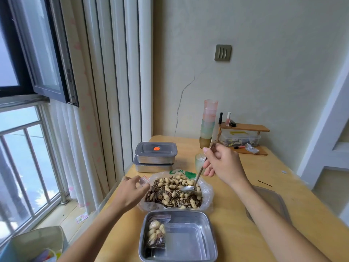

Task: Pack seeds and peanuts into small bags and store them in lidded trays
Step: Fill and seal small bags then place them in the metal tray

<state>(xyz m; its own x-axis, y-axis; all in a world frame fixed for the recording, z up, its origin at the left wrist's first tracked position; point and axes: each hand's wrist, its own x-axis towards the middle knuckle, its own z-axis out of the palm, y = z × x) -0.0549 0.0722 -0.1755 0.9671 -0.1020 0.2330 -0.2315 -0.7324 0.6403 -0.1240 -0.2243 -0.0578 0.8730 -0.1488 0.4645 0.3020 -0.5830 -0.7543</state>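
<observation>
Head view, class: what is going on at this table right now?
A person is packing snacks. The right hand holds a spoon, its bowl down in the pile of peanuts and seeds. The left hand pinches a small clear bag beside the pile. One filled bag already lies in the open tray nearest the camera; two lidded trays sit stacked behind.

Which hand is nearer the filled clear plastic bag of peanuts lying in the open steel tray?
Left. The left hand is just beyond the filled clear bag, pinching a small empty bag; the right hand is farther back and right, holding a metal spoon.
</observation>
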